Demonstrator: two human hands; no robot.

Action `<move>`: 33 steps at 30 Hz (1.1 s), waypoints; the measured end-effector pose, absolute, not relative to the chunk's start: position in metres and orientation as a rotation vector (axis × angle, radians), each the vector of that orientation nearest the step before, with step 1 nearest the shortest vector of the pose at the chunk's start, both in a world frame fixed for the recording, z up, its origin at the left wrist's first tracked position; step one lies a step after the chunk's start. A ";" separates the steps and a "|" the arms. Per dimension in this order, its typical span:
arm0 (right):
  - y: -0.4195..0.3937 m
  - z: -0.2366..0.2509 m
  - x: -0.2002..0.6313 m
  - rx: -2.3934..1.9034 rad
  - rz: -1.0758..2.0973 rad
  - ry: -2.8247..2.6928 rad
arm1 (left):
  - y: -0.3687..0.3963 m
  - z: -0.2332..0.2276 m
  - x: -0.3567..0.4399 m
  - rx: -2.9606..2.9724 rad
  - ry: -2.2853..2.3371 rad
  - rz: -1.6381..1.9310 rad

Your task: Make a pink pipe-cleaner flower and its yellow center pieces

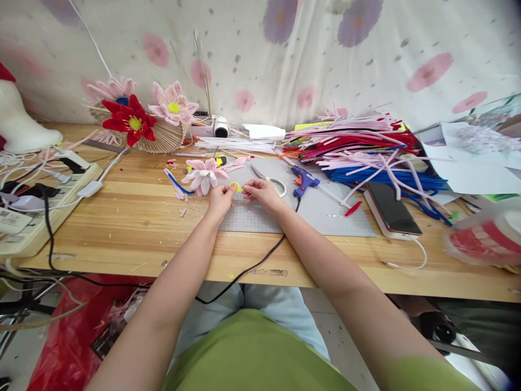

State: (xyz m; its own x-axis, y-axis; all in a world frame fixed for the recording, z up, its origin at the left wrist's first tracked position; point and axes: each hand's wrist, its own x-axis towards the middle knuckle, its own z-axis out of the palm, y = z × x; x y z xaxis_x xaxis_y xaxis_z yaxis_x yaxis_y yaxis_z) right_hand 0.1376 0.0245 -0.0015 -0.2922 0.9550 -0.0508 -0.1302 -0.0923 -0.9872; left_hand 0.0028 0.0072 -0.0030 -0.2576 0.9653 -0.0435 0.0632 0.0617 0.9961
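Over the grey cutting mat [252, 220], a small curled yellow strip [235, 187], which looks like a piece of pipe cleaner, is pinched in my left hand [222, 200]. My right hand [259, 193] is close on its right side, fingertips pressed together at the strip's free end. Just left of and behind my left hand lies a pink and white pipe-cleaner flower [204, 176]. Scissors with pale handles [272, 182] rest behind my right hand. To their right is a blue glue gun [304, 181] with its black cord running under my right forearm.
Bundles of pink, red and blue pipe cleaners [366, 146] are piled at the back right. A phone [394, 209] and a plastic cup [488, 236] stand on the right. Finished flowers [132, 124] are at the back left, near a power strip [52, 212] with cables.
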 end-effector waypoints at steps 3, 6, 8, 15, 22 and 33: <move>0.025 -0.001 0.136 -0.993 1.500 -1.297 | 0.007 -0.005 0.003 1.151 1.469 1.283; 0.026 -0.001 0.136 -0.957 1.487 -1.312 | 0.008 -0.007 0.002 1.199 1.467 1.245; 0.025 -0.001 0.137 -0.907 1.521 -1.311 | 0.008 -0.007 0.002 1.198 1.468 1.244; 0.022 -0.003 0.137 -0.876 1.627 -1.271 | 0.007 -0.003 0.001 1.132 1.378 1.256; 0.026 -0.007 0.133 -1.043 1.477 -1.246 | 0.007 -0.003 0.001 1.100 1.346 1.201; 0.017 0.004 0.131 -0.830 1.546 -1.486 | 0.015 -0.023 -0.005 1.386 1.503 1.183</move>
State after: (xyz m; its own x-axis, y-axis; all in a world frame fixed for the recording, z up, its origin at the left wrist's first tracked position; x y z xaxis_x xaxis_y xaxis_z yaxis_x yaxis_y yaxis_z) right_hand 0.1310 0.0170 0.0039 -0.4492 0.8900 0.0778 -0.1131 0.0297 -0.9931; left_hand -0.0050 0.0147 -0.0232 -0.1224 0.9909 0.0560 0.2874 -0.0187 0.9576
